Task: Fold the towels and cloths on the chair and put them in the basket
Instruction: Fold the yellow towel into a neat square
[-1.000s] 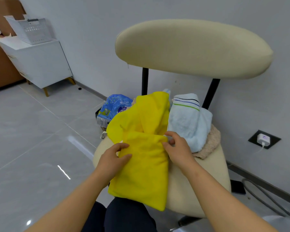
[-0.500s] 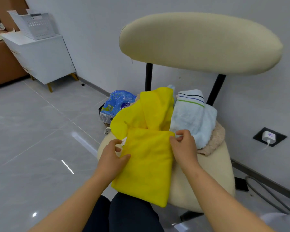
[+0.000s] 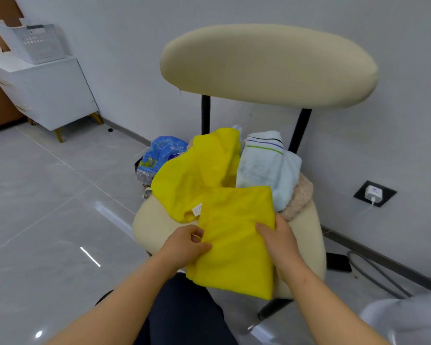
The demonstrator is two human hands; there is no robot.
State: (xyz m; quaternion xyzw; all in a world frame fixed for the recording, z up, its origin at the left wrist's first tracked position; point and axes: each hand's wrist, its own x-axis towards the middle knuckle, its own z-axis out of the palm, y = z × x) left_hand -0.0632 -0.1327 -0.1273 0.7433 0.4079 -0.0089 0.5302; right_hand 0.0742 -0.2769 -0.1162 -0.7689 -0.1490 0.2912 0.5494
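My left hand (image 3: 187,242) and right hand (image 3: 279,240) now pinch the yellow cloth (image 3: 237,257) lower down its sides; one fold set, basket (image 3: 35,42) awaits.

Hands: 2, left hand (image 3: 184,244) & right hand (image 3: 281,241). Chair (image 3: 266,66): 1, w/ 2 black back posts (image 3: 205,113). Yellow fabric: 2 portions showed, a folded yellow cloth (image 3: 237,240) in front & a bunched yellow cloth (image 3: 184,185) behind; couldn't tell if they were 2 items or 1. Pale blue towel (image 3: 264,170): 1, w/ 3 stripes. Beige fuzzy cloth (image 3: 300,197): 1. So 3 cloths min., poss. 4. Basket (image 3: 35,43): 1, white. Cabinet (image 3: 50,95): 1. Blue plastic bag (image 3: 163,151): 1. Wall socket (image 3: 358,195): 1, w/ 1 white charger (image 3: 373,192). Grey cable (image 3: 378,277) on floor: 1.
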